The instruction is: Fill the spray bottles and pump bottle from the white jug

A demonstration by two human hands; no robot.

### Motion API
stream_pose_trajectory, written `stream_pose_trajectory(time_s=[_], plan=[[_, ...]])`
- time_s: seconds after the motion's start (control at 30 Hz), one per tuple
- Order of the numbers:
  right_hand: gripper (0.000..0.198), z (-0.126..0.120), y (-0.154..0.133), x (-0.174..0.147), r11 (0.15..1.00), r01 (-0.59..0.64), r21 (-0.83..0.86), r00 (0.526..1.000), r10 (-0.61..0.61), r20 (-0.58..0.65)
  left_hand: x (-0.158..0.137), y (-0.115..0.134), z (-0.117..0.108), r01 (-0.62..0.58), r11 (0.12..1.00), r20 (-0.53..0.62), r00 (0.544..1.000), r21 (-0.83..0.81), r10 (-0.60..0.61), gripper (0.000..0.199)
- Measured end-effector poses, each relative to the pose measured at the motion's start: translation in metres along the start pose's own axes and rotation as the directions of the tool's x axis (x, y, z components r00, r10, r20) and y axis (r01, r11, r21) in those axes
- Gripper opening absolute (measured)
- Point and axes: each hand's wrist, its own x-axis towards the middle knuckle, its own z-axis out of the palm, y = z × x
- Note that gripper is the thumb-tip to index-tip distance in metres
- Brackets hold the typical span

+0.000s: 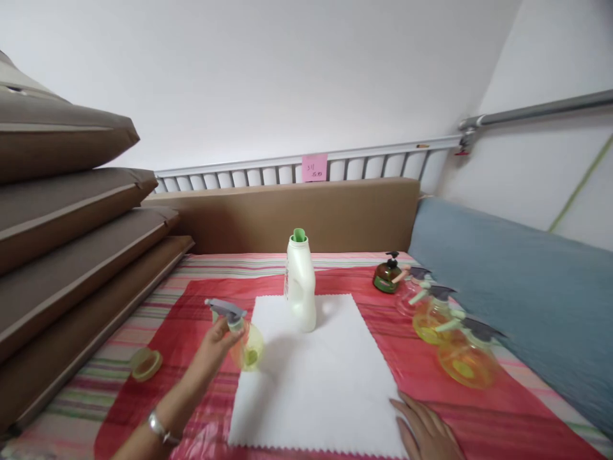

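Observation:
My left hand (pixel 221 342) is closed round the neck of a clear spray bottle (pixel 253 348) with a grey trigger head and a yellowish body. That bottle is over the left edge of a white cloth (pixel 316 390) with a zigzag border. Flat at the cloth's lower right corner lies my right hand (pixel 426 428), fingers stretched out and holding nothing. A pale green jug (pixel 302 287) with a side handle stands upright on the cloth's far part, a green piece in its open mouth. Left of my left hand sits a round, yellowish cap (pixel 145 364).
Along the right stand several spray bottles (pixel 467 361) and a dark pump bottle (pixel 385 276). Stacked brown cushions (pixel 71 249) rise at the left; a blue padded side (pixel 517 300) borders the right. Behind are a brown board (pixel 287 217) and a radiator with a pink note (pixel 315 167).

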Motion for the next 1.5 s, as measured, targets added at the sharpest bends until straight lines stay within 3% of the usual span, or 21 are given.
stream_pose_trajectory(time_s=[0.1, 0.27, 0.43, 0.53, 0.63, 0.67, 0.73, 0.87, 0.93, 1.03, 1.33, 1.5], plan=[[0.029, -0.010, -0.012, 0.004, 0.996, -0.088, 0.027, 0.996, 0.087, 0.031, -0.034, -0.009, 0.028, -0.013, 1.000, 0.051, 0.999, 0.020, 0.012, 0.041], [0.029, -0.016, -0.023, 0.007, 0.984, -0.166, 0.067, 0.984, 0.160, 0.082, -0.062, -0.024, 0.065, -0.024, 0.988, 0.019, 1.000, 0.154, 0.022, 0.042], [0.027, -0.024, -0.020, 0.009, 0.968, -0.200, 0.151, 0.977, 0.186, 0.102, -0.075, -0.029, 0.082, -0.221, 0.928, 0.028, 0.974, 0.302, 0.223, 0.035], [0.028, -0.041, -0.028, 0.021, 0.952, -0.206, 0.228, 0.979, 0.201, 0.047, -0.079, -0.033, 0.085, -0.258, 0.895, 0.000, 0.961, 0.364, 0.277, 0.034], [0.027, -0.067, -0.068, 0.049, 0.854, -0.232, 0.466, 0.963, 0.269, -0.013, -0.081, -0.037, 0.086, -0.281, 0.867, 0.017, 0.953, 0.412, 0.301, 0.035], [0.027, -0.076, -0.089, 0.062, 0.786, -0.233, 0.573, 0.965, 0.258, 0.038, -0.081, -0.038, 0.087, -0.296, 0.856, 0.030, 0.949, 0.424, 0.313, 0.035], [0.028, -0.090, -0.133, 0.088, 0.760, -0.202, 0.618, 0.978, 0.192, 0.083, -0.081, -0.041, 0.088, -0.326, 0.834, 0.054, 0.940, 0.446, 0.338, 0.036], [0.050, -0.103, -0.203, 0.131, 0.801, -0.121, 0.587, 0.989, 0.045, 0.143, -0.079, -0.052, 0.089, -0.417, 0.791, 0.120, 0.904, 0.447, 0.409, 0.041], [0.039, -0.107, -0.219, 0.143, 0.896, -0.051, 0.441, 0.979, -0.043, 0.199, -0.079, -0.059, 0.086, -0.446, 0.777, 0.135, 0.891, 0.444, 0.434, 0.041], [0.018, -0.114, -0.226, 0.152, 0.949, -0.020, 0.316, 0.970, -0.058, 0.236, -0.076, -0.066, 0.080, -0.473, 0.750, 0.140, 0.874, 0.462, 0.465, 0.040], [0.023, -0.120, -0.214, 0.159, 0.984, 0.049, 0.170, 0.957, -0.095, 0.273, -0.064, -0.074, 0.084, -0.547, 0.678, 0.219, 0.831, 0.491, 0.511, 0.047], [0.018, -0.116, -0.200, 0.162, 0.955, 0.195, 0.224, 0.935, -0.250, 0.251, -0.064, -0.067, 0.084, -0.519, 0.696, 0.190, 0.847, 0.496, 0.497, 0.042]])
